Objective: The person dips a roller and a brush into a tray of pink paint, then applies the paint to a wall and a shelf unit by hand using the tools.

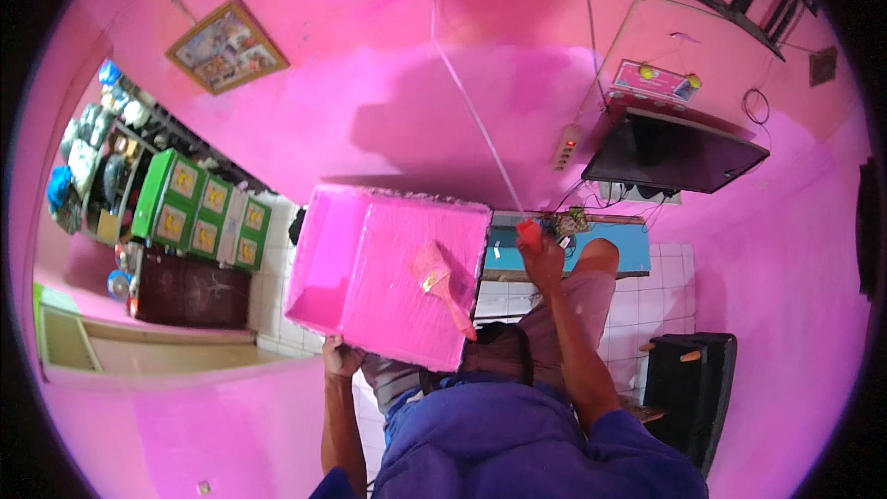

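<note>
My left hand [341,358] grips the near left edge of a paint tray [326,256] coated in pink paint. On the tray's sloped part lies a flat paintbrush [443,291], its bristles and handle stained pink. My right hand [542,260] is closed around the red handle [530,235] of a paint roller, to the right of the tray. The roller's long thin rod [471,100] runs up to the pink wall [402,104]. Its roller end blends with the wall's colour, so I cannot tell whether it touches.
Ahead on the right hang a flat-screen television [675,152] and a power strip [567,147] with loose cables. A blue bench-like surface [624,249] stands below. Left are a framed picture [229,45], green drawers [194,204] and crowded shelves. Black furniture [693,388] stands at right.
</note>
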`<state>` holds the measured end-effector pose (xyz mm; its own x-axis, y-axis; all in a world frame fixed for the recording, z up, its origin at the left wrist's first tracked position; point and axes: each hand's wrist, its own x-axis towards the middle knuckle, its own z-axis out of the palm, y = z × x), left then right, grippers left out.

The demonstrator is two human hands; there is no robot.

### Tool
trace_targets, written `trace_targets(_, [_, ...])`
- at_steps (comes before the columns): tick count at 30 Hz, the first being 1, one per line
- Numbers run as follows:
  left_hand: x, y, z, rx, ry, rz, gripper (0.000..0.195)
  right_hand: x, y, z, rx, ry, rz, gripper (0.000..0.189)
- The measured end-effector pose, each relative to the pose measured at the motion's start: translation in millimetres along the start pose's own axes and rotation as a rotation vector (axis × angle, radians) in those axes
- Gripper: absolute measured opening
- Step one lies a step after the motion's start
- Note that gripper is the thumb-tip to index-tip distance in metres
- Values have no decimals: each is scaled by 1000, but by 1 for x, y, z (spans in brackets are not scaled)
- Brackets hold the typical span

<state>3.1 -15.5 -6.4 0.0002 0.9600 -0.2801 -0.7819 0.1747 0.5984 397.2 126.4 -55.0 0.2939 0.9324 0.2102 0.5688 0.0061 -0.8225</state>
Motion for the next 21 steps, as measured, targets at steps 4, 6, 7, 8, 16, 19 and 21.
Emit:
trace_targets(4, [-13, 1, -18, 27, 80, 29, 32, -3, -106, -61, -364, -199, 179, 48])
trace_targets(6, [-5, 0, -20, -37, 6, -35, 32, -3, -102, -96, -371, -212, 138, 43])
trace_targets(7, [2, 1, -16, -94, -82, -78, 32, 3, -51, -112, -72, -128, -36, 39])
trace_targets(8, [5, 1, -7, -82, -54, -87, 34, 3, -54, -134, -145, -120, -94, 35])
trace_targets(16, [-7, 2, -33, -62, 1, -122, 50, 3, -137, -228, -308, -373, -63, 48])
trace_targets(19, [-4, 3, -26, -102, -32, -118, 33, 5, -146, -242, -320, -523, -60, 48])
trace_targets(21, [-4, 5, -10, -85, 6, -116, 32, 5, -150, -244, -342, -541, -54, 50])
